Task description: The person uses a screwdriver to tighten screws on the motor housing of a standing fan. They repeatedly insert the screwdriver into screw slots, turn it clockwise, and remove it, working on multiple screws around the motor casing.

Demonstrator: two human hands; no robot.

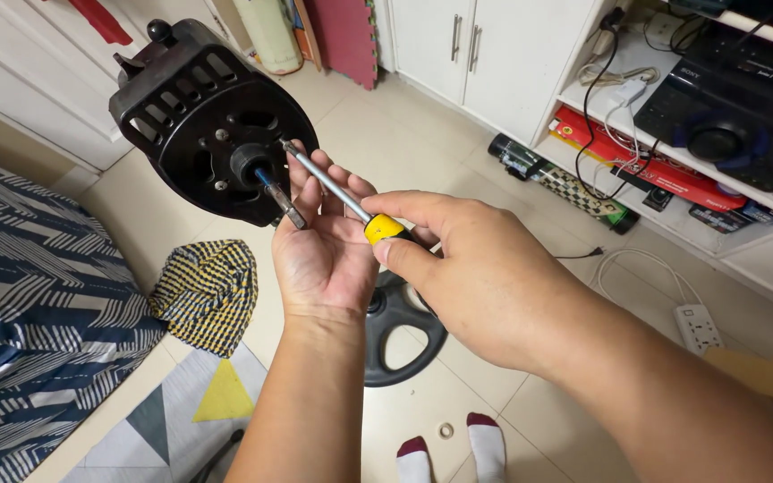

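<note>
Open tiled floor (404, 134) beyond black fan motor housing (212, 121). Left blocked by striped bed (38, 286); right by shelf unit (673, 152) and cables. Below hands: round fan base (400, 335), yellow checked cloth (208, 291).

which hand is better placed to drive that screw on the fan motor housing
Right. The right hand already grips the screwdriver, its tip at the black motor housing. The left hand lies open under the shaft, merely steadying.

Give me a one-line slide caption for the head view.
Right hand drives a yellow-handled steel screwdriver into a black plastic fan motor housing, left hand open beneath.
</note>
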